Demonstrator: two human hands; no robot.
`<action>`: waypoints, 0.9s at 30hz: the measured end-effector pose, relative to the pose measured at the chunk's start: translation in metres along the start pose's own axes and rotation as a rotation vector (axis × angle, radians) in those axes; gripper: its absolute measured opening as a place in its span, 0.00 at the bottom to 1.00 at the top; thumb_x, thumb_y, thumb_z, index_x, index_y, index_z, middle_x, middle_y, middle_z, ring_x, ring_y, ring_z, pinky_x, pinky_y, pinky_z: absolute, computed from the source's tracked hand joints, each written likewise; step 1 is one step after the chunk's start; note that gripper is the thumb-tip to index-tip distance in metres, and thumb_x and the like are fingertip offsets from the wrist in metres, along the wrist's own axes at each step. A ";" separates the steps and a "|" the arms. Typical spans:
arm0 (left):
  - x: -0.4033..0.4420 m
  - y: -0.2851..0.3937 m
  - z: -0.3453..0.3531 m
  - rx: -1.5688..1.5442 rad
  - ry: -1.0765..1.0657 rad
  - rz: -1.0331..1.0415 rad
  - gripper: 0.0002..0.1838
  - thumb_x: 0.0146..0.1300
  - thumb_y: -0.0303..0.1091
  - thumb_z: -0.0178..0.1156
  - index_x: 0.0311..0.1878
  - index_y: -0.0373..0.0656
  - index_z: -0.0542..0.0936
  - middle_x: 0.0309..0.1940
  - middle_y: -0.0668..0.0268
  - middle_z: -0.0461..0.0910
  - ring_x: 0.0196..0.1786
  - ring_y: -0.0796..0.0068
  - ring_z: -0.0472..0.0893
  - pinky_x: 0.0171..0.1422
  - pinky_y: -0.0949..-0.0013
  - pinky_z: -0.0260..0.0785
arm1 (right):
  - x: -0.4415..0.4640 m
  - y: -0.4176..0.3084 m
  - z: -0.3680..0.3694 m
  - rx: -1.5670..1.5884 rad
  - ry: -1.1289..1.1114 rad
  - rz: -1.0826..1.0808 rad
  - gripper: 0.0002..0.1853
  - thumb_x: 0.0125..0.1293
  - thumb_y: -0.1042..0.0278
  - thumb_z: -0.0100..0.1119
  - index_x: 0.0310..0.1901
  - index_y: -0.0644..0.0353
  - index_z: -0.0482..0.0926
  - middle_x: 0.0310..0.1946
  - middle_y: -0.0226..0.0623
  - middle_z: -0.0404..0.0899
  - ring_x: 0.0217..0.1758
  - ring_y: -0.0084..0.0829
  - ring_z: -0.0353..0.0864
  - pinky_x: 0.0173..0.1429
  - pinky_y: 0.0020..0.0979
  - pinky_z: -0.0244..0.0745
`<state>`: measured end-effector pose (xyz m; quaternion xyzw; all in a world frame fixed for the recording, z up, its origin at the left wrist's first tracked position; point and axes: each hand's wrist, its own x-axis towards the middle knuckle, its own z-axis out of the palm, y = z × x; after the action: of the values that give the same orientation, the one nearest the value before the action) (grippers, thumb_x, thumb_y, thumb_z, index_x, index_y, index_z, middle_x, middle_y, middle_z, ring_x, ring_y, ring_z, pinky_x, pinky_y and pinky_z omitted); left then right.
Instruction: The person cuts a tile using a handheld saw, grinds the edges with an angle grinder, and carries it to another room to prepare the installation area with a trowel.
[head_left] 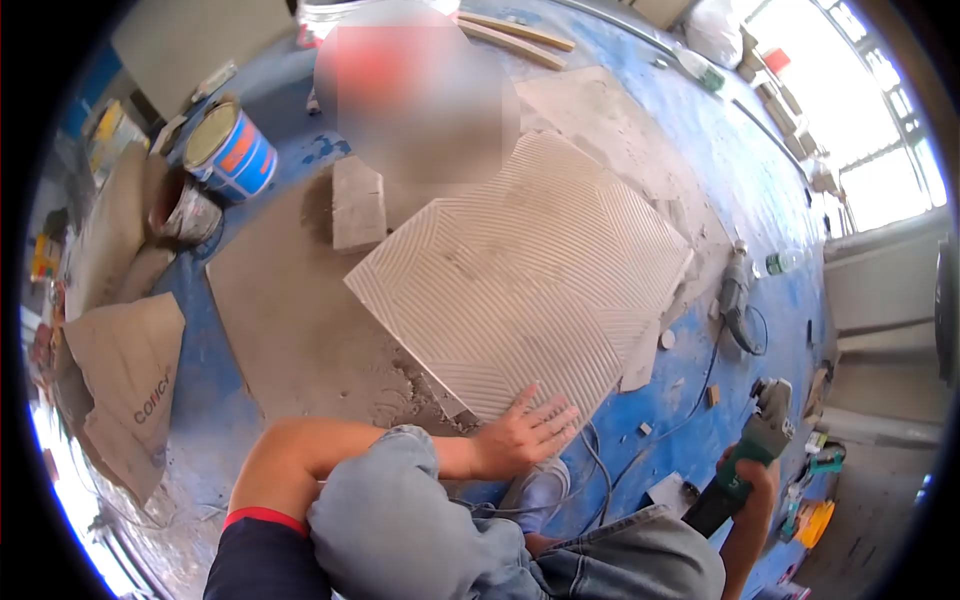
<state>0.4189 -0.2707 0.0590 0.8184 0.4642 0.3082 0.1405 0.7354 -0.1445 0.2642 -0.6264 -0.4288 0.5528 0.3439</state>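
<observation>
The tile [520, 270], its ridged face up, lies across the middle of the frame, partly over a dusty board [270, 300]. The left hand [525, 435] rests on the tile's lower corner, at bottom centre, fingers somewhat spread over the ridges; the thumb is hard to make out, so I cannot tell whether it pinches the edge. Most of the tile reaches up and away from that hand. At lower right, the right hand [755, 480] is wrapped around the body of a green grinder [768, 432], with its head pointing up the frame. The grinder is apart from the tile, off to its right. A second grinder [735, 290] lies on the blue floor [660, 410] at right, near a clear bottle [783, 262]. A pale block [358, 205] sits just beside the tile's upper left edge, and a blue-and-orange tin [232, 150] stands tilted in the frame at upper left. A torn brown sheet [130, 370] lies at left. The area above the tile is blurred.
</observation>
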 end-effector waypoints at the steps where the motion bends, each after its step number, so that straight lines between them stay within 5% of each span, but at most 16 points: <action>1: -0.001 -0.001 0.002 0.007 -0.021 0.001 0.26 0.61 0.34 0.53 0.64 0.41 0.76 0.70 0.53 0.70 0.75 0.51 0.65 0.77 0.29 0.38 | 0.000 0.005 -0.005 0.027 -0.004 0.005 0.30 0.43 0.67 0.62 0.50 0.70 0.72 0.34 0.47 0.79 0.33 0.38 0.82 0.38 0.36 0.80; 11: -0.008 -0.011 0.019 0.069 -0.155 0.000 0.25 0.64 0.34 0.51 0.65 0.42 0.76 0.70 0.56 0.70 0.75 0.50 0.66 0.77 0.28 0.36 | 0.015 0.032 -0.001 -0.030 -0.079 0.102 0.30 0.41 0.64 0.64 0.49 0.66 0.74 0.32 0.46 0.81 0.32 0.36 0.83 0.37 0.34 0.80; 16: -0.014 -0.019 0.037 0.114 -0.241 0.014 0.31 0.61 0.32 0.53 0.70 0.42 0.71 0.74 0.55 0.66 0.78 0.47 0.59 0.77 0.26 0.27 | 0.012 0.035 0.007 0.001 -0.064 0.131 0.29 0.41 0.64 0.64 0.49 0.66 0.74 0.32 0.46 0.80 0.32 0.36 0.83 0.36 0.34 0.79; 27: -0.026 -0.034 0.059 0.112 -0.269 0.047 0.34 0.56 0.36 0.58 0.69 0.43 0.71 0.75 0.56 0.64 0.78 0.48 0.59 0.77 0.28 0.32 | 0.035 0.027 0.045 0.248 -0.241 0.091 0.27 0.45 0.58 0.61 0.46 0.67 0.75 0.34 0.49 0.80 0.32 0.38 0.83 0.36 0.36 0.79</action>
<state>0.4235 -0.2717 -0.0141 0.8695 0.4384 0.1727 0.1481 0.6961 -0.1248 0.2190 -0.5271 -0.3666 0.6875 0.3393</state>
